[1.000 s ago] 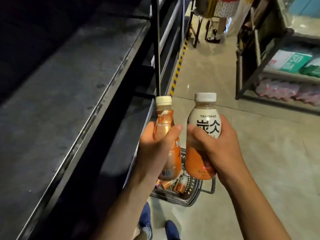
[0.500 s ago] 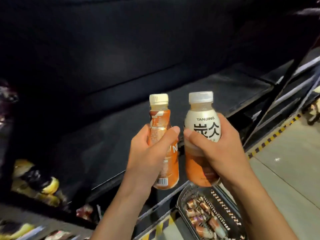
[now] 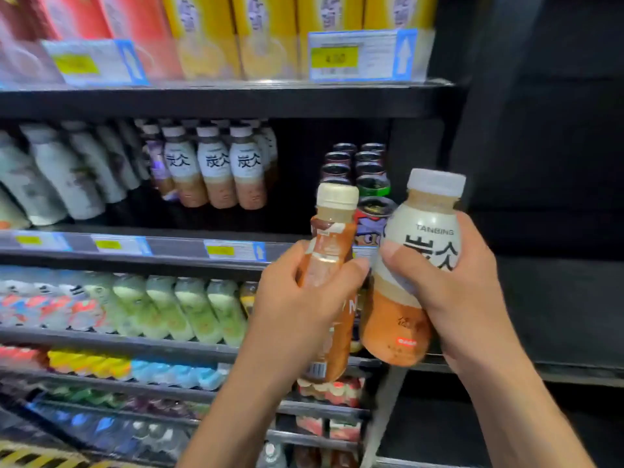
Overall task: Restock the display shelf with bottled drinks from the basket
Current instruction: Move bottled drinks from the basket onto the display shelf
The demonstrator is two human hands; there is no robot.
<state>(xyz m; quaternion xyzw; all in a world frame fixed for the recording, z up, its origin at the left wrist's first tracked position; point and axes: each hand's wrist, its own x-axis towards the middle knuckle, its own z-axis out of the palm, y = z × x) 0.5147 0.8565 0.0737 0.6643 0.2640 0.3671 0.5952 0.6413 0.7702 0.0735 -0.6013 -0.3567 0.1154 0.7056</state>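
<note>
Currently: Tanbing bottle [image 3: 425,238] standing upright, right hand [image 3: 472,298] gripping it; left hand [image 3: 297,319] gripping slim brown bottle [image 3: 334,241], both before the shelf [image 3: 175,246]. Judging: matching row [image 3: 214,167] is sitting upper left; aiming for the gap beside it, label outward.

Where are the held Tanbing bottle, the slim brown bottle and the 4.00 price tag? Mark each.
held Tanbing bottle [image 3: 426,238], head view, on its white label.
slim brown bottle [image 3: 332,238], head view, upper body below the cap.
4.00 price tag [image 3: 334,57], head view, on the yellow patch.
</note>
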